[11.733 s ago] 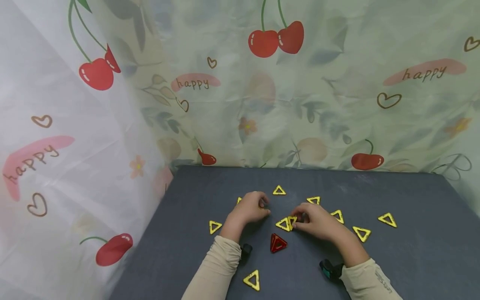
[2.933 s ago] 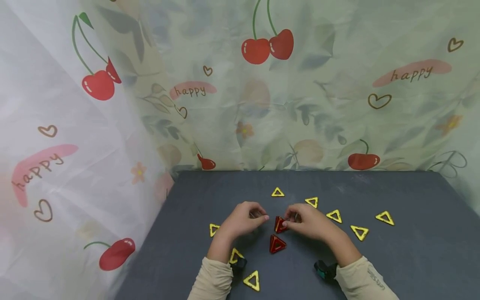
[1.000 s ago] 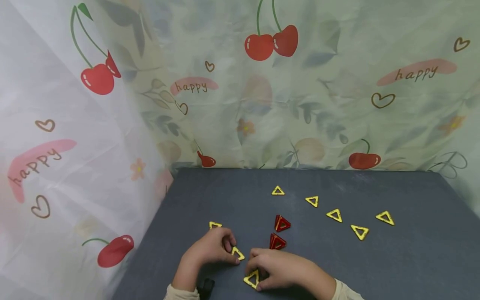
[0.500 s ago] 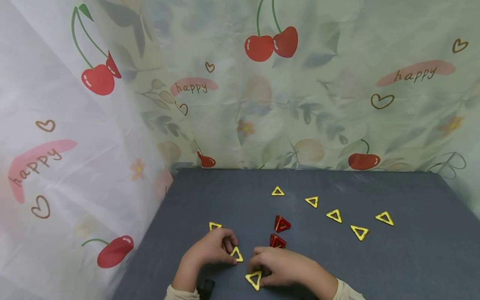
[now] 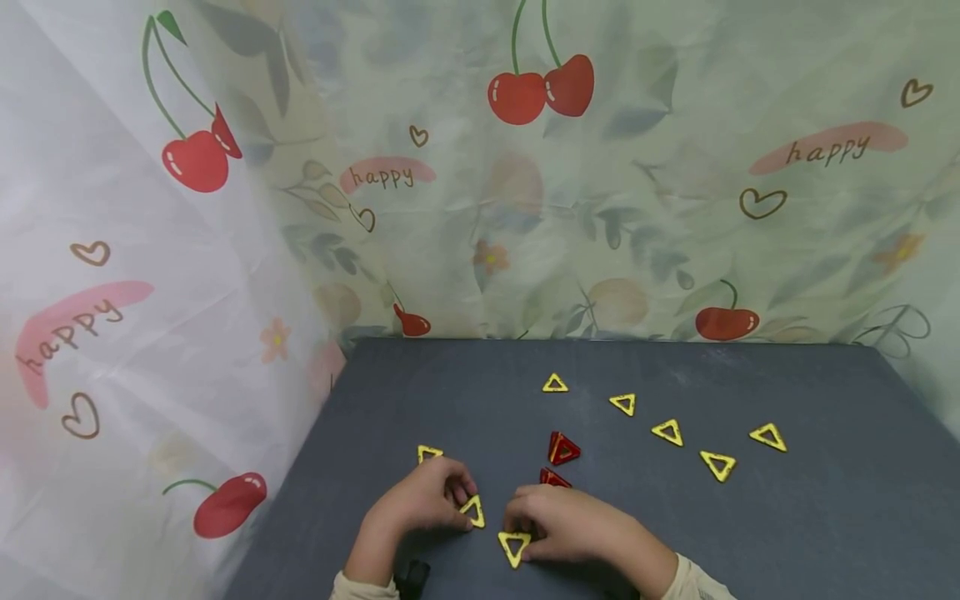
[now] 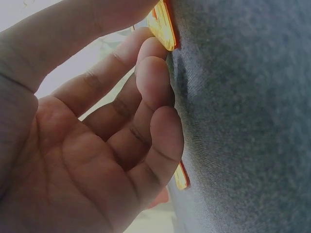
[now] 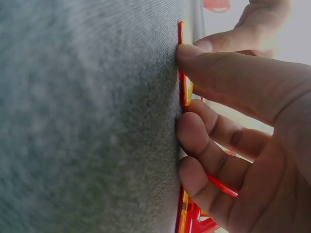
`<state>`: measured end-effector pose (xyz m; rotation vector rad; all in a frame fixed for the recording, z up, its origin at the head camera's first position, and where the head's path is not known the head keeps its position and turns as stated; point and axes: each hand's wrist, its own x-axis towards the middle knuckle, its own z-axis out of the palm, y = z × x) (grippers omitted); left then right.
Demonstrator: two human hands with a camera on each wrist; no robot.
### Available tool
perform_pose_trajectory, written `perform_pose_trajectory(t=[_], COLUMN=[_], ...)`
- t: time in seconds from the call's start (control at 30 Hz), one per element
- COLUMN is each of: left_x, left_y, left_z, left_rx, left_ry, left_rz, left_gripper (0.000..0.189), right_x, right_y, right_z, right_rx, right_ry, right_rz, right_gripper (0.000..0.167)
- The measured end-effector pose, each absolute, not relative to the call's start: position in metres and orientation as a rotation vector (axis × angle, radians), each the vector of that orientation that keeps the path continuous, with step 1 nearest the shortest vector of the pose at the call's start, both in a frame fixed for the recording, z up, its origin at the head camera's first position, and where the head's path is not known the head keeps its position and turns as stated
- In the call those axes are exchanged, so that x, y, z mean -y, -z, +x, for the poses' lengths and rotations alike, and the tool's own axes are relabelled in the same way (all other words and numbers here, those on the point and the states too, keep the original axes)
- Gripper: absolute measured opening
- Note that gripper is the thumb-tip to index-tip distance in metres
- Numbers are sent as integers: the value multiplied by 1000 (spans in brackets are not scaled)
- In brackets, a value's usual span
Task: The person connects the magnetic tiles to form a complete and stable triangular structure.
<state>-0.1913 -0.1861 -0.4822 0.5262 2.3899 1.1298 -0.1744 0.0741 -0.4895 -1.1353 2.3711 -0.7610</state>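
In the head view my left hand (image 5: 420, 500) pinches a yellow triangular tile (image 5: 472, 511) with an open middle, between thumb and fingers. To its right, my right hand (image 5: 570, 521) holds a second yellow triangular tile (image 5: 514, 547) by its right side, one corner pointing toward me. A small gap separates the two tiles. The right wrist view shows thumb and finger on that tile's (image 7: 185, 82) edge, close to the table. Beyond the right hand stand two red pyramid-like pieces (image 5: 564, 448); the nearer one (image 5: 553, 477) is partly covered by the hand.
Another yellow triangle (image 5: 429, 452) lies just behind the left hand, partly hidden. Several more are spread on the dark table (image 5: 825, 517) at the back and right, among them one triangle (image 5: 717, 465). Patterned sheets (image 5: 615, 208) hang at the back and left.
Both hands have come nearer from the red pieces to the two yellow tiles. The right hand has turned its tile and shifted it slightly away. The second red piece was absent in the oldest frame.
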Motion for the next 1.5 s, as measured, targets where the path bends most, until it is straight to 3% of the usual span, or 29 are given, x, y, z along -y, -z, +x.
perform_pose_trajectory(t=[0.8,1.5], left_x=[176,168], left_y=[484,485], left_z=[-194,-196], left_rx=[-2399,-2396], left_ry=[-1076,-1064], left_rz=[615,608], left_gripper=[29,30], right_x=[-79,-76], right_y=[493,494], right_z=[-197,-194], right_rx=[-2520,-2544], right_ry=[850,843], right_rz=[-1011,-998], right_gripper=[18,15])
